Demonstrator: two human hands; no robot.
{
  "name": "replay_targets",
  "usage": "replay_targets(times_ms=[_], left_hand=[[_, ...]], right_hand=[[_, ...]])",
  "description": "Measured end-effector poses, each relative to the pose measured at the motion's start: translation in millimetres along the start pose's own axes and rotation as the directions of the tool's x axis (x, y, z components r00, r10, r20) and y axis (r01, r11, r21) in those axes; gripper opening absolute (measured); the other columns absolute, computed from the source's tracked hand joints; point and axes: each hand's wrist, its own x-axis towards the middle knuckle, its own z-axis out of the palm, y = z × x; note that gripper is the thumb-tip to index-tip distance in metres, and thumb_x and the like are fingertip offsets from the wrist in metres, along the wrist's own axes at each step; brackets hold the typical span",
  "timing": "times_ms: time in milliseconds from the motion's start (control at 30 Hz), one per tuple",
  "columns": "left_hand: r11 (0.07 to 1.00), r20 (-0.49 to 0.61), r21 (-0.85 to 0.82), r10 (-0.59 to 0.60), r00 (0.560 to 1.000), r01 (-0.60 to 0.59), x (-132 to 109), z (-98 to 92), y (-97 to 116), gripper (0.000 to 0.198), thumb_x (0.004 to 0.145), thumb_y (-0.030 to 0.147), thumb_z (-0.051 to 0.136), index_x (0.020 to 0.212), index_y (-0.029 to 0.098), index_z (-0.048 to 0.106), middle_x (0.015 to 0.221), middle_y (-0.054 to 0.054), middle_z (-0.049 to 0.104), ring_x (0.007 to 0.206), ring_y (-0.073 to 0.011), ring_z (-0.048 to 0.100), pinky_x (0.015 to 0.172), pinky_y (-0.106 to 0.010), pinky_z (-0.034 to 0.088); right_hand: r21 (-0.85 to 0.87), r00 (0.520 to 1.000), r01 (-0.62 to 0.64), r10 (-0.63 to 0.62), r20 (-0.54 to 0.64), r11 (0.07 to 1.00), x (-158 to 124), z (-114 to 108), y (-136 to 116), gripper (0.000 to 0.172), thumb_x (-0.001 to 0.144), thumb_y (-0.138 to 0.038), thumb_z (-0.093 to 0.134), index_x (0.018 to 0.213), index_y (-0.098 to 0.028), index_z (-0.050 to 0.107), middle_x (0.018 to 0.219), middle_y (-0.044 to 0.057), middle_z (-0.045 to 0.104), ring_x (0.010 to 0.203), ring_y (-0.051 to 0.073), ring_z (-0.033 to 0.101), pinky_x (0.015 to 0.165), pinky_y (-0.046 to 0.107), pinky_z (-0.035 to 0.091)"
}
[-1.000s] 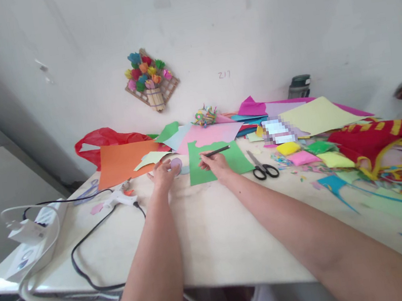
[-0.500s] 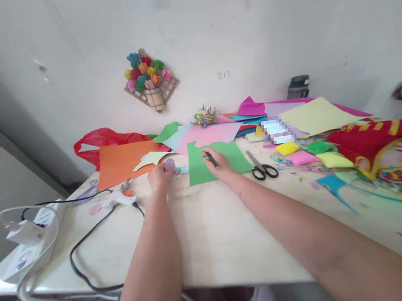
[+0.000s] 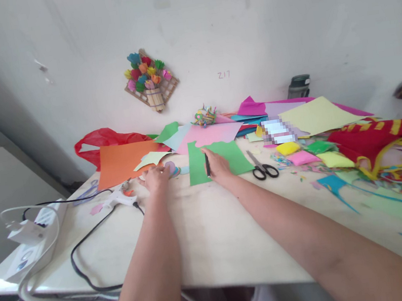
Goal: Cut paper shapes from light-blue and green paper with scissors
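My right hand [image 3: 218, 165] rests on a green sheet of paper [image 3: 235, 158] and grips a black pen [image 3: 207, 164], which points down at the sheet's left part. My left hand [image 3: 154, 179] lies on the pale table [image 3: 212, 228] just left of the sheet, its fingers curled over a small lilac paper piece [image 3: 169, 166] beside a light blue one [image 3: 184, 170]. Whether the lilac piece is held or only touched is unclear.
Black-handled scissors [image 3: 262, 168] lie right of the green sheet. A white glue gun [image 3: 120, 198] with a black cable [image 3: 83, 246] lies to the left, beside a white power strip [image 3: 29, 234]. Orange paper [image 3: 122, 162], pink paper [image 3: 209, 134] and coloured scraps [image 3: 301, 156] cover the far side.
The pen swung from pointing right and lying flat to standing upright over the green sheet. My left hand shifted slightly left and lowered onto the small paper pieces.
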Motion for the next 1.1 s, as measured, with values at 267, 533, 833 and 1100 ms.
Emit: replay_targets(times_ms=[267, 533, 833, 1100], left_hand=[[0.994, 0.031, -0.034, -0.103, 0.994, 0.104, -1, -2.3, -1, 0.037, 0.074, 0.053, 0.045, 0.083, 0.024, 0.067, 0.101, -0.009, 0.063, 0.123, -0.0348, 0.03, 0.101, -0.058, 0.004], [1.0, -0.173, -0.014, 0.015, 0.985, -0.018, -4, 7.3, 3, 0.049, 0.079, 0.043, 0.042, 0.121, 0.02, 0.052, 0.123, -0.011, 0.053, 0.121, -0.0282, 0.037, 0.105, -0.044, 0.016], [1.0, 0.064, 0.005, 0.01, 0.998, -0.01, -6, 10.7, 7, 0.075, 0.069, 0.062, 0.049, 0.127, 0.015, 0.041, 0.129, -0.018, 0.047, 0.123, -0.0358, 0.034, 0.1, -0.047, 0.02], [0.985, 0.151, -0.147, 0.116, 0.982, -0.094, 0, 20.7, 6, 0.068, 0.069, 0.033, 0.061, 0.13, 0.013, 0.038, 0.128, -0.014, 0.05, 0.118, -0.0234, 0.045, 0.095, -0.028, 0.034]], right_hand=[[-0.608, 0.982, 0.185, -0.163, 0.093, 0.772, -5, 1, -5, 0.063, 0.069, -0.015, 0.056, 0.13, -0.022, 0.04, 0.117, 0.008, 0.059, 0.099, 0.026, 0.054, 0.082, 0.034, 0.035], [-0.68, 0.968, 0.248, -0.197, 0.153, 0.69, -7, 3, -8, 0.063, 0.071, -0.015, 0.051, 0.132, -0.016, 0.035, 0.121, 0.009, 0.056, 0.101, 0.025, 0.053, 0.084, 0.035, 0.034], [-0.667, 0.991, 0.135, -0.091, 0.101, 0.733, -7, 1, -12, 0.06, 0.076, -0.039, 0.055, 0.129, -0.018, 0.038, 0.116, 0.013, 0.059, 0.102, 0.027, 0.055, 0.085, 0.038, 0.034], [-0.653, 0.988, 0.15, -0.095, 0.119, 0.743, -8, 3, -10, 0.056, 0.078, -0.041, 0.054, 0.127, -0.018, 0.041, 0.114, 0.014, 0.06, 0.101, 0.027, 0.056, 0.084, 0.038, 0.035]])
